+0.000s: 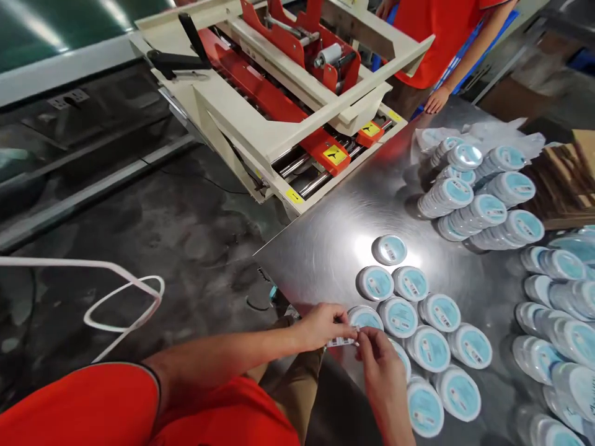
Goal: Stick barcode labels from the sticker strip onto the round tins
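Note:
My left hand (321, 325) is closed in a pinch on a small white strip of printed labels (341, 341), at the near edge of the metal table. Against its fingertips, my right hand (382, 365) pinches the strip's right end; the exact grip there is partly hidden. Just beyond my fingers sits a round tub with a light blue lid label (365, 318), partly covered by them. Several similar tubs (398, 316) stand in loose rows to the right, many with a small white barcode sticker on the lid. My right hand covers part of another tub (400, 359).
Stacked tubs (490, 210) fill the table's (320, 248) far right, with more stacks (558, 347) nearer. A cream and red machine (288, 124) adjoins the table's far left edge. Another person's hand (437, 99) rests at the far corner. Flattened cardboard (564, 179) lies right.

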